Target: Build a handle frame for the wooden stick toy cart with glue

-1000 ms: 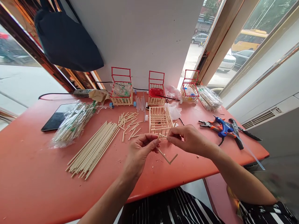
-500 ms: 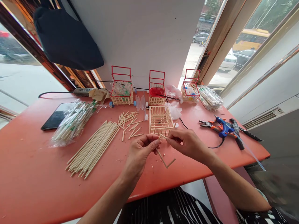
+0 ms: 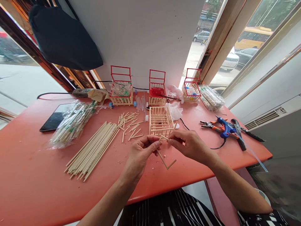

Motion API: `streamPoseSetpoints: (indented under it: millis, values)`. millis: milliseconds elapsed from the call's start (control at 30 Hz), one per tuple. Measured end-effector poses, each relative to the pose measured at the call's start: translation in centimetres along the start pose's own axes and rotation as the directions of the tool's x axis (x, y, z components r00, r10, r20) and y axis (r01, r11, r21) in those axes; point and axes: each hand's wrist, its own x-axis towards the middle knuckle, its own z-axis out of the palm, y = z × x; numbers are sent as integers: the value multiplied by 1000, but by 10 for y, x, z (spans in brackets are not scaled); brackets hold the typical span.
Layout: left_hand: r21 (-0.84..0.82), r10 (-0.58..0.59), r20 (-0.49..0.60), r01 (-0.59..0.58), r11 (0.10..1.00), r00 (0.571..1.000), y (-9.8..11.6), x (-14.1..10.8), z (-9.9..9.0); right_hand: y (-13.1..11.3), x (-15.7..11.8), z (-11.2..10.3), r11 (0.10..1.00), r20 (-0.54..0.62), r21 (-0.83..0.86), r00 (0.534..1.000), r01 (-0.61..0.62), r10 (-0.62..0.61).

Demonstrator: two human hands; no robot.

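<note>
My left hand is closed in a pinch on a bent frame of thin wooden sticks, whose lower end turns up into a short arm. At the frame's upper corner, my right hand pinches the short stick that meets it there. Just beyond my fingers stands a small basket of wooden sticks, its top open and its sides slatted. Short cut sticks lie loose to the left of the basket, and a bundle of long sticks is spread nearer to me.
Blue glue gun and orange-handled pliers lie at the right. Along the wall stand red-trimmed baskets. Plastic-wrapped sticks overlap a dark tablet at the left. A cable runs behind the basket.
My right hand's fingers have shifted slightly on the short stick and look a little straighter. The left hand keeps its grip; the view has moved slightly.
</note>
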Motion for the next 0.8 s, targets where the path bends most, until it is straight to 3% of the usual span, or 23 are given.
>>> streamPoseSetpoints:
  millis: [433,800]
  values:
    - [-116,-84,69,92,989,994,-2,0,2,8,-5,5,999,-31,-40,999,-23,22]
    - [36,-81,60,79,996,995,-11,4,-4,14,-11,18,998,-45,59,999,-24,26]
